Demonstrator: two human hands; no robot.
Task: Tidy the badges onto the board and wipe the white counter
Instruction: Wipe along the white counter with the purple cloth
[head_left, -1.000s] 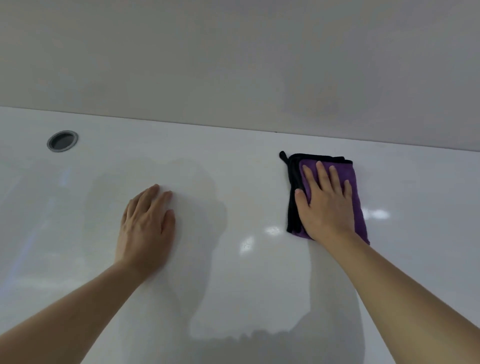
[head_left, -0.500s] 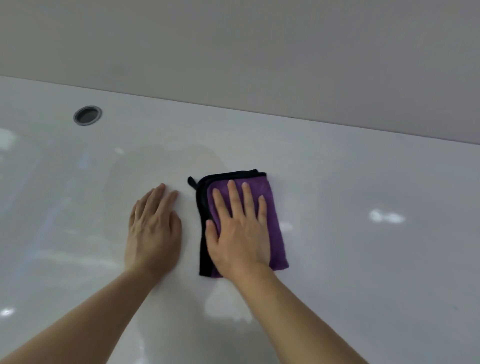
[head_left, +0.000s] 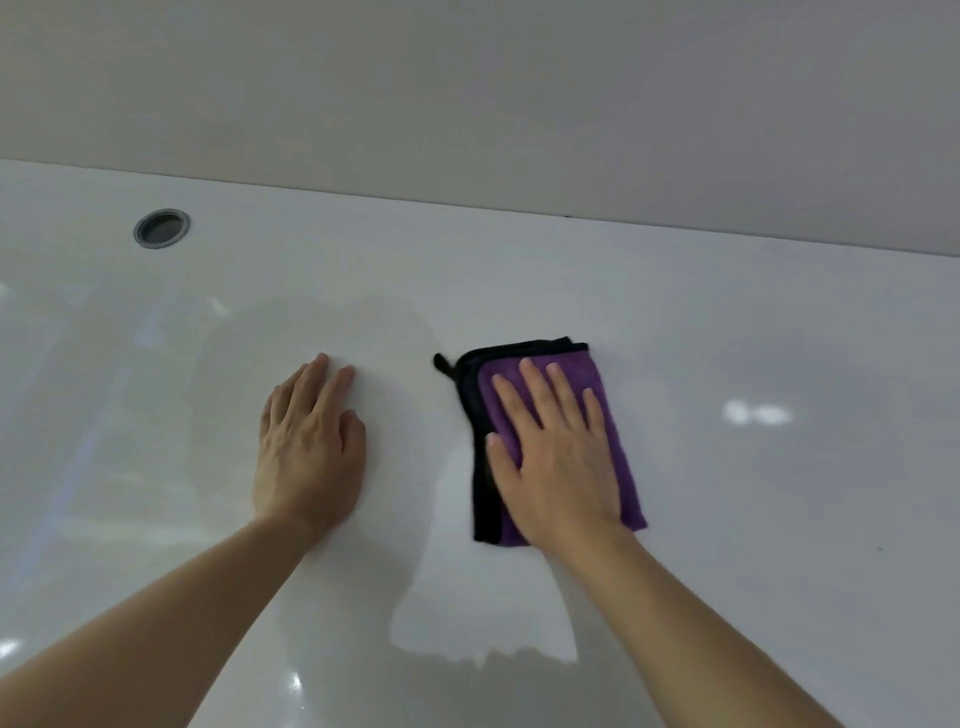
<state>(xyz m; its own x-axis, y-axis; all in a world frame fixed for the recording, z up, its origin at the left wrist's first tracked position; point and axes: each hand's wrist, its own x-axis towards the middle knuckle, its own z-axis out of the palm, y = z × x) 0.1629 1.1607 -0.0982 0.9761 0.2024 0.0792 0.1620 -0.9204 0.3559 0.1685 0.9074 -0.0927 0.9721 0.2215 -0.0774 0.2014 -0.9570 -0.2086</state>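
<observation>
A folded purple cloth (head_left: 618, 462) with black edging lies flat on the glossy white counter (head_left: 753, 519), right of centre. My right hand (head_left: 556, 457) presses on it with straight, spread fingers and covers most of it. My left hand (head_left: 309, 441) rests flat on the bare counter to the left, a palm's width from the cloth, fingers straight and together. No badges or board are in view.
A round grey cable grommet (head_left: 161, 228) sits in the counter at the far left, near the back edge. A plain grey wall (head_left: 467, 93) rises behind the counter. Light reflections dot the surface.
My right hand slid the cloth left from the right side toward my left hand, then back a little to the right. My left hand stayed planted on the counter.
</observation>
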